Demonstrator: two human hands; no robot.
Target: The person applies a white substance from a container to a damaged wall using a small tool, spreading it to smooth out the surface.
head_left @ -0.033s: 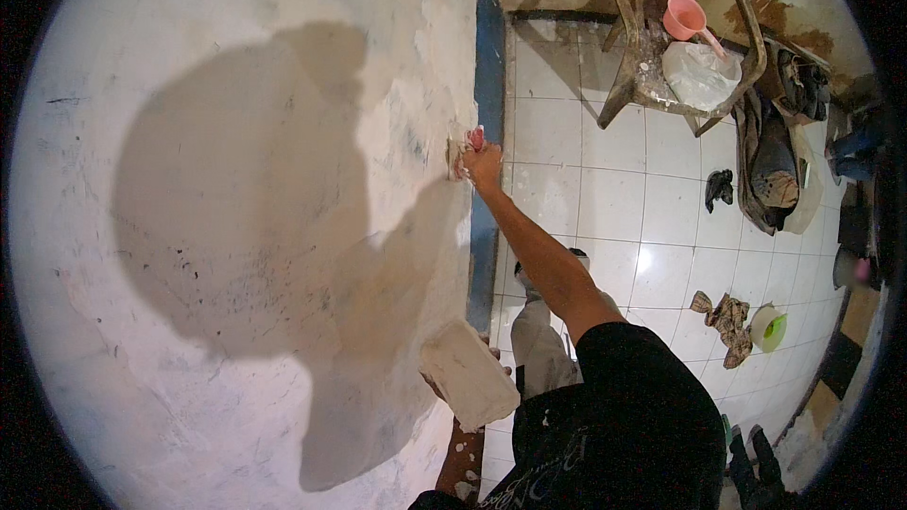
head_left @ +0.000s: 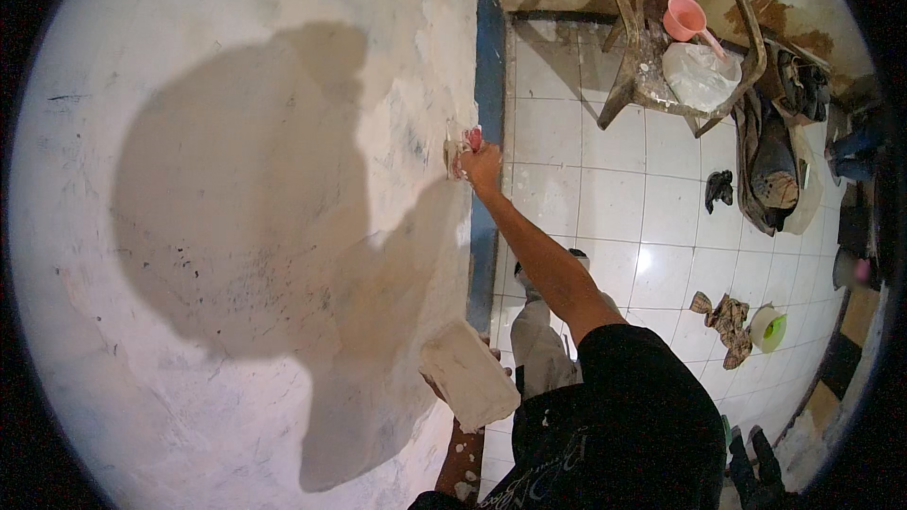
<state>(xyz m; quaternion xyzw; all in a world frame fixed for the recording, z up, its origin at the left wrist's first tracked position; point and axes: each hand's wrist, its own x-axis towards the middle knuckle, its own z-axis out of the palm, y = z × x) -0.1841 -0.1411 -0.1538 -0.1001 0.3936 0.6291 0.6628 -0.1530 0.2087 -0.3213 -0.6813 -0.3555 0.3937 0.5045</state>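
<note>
My right hand [head_left: 480,166] is closed round the red handle of a putty knife [head_left: 473,139]. Its blade rests against the pale, patchily plastered wall [head_left: 416,85], close to the blue band [head_left: 484,264] along the wall's lower edge. Lower down, my left hand [head_left: 495,356] grips a rectangular slab-like board [head_left: 470,376] coated with pale filler. Only some fingertips of that hand show past the board's edge; the board hides the rest. White splashes dot the left forearm.
A worn wooden armchair [head_left: 652,85] stands at the far right, bearing a pink dipper [head_left: 684,18] and a white plastic bag [head_left: 701,76]. On the white tiles [head_left: 605,198] lie a dark cloth scrap [head_left: 719,190], a crumpled patterned cloth [head_left: 727,329] and a pale green round container [head_left: 767,329].
My right hand and the putty knife have turned very slightly against the wall. The left hand and its board look unmoved.
</note>
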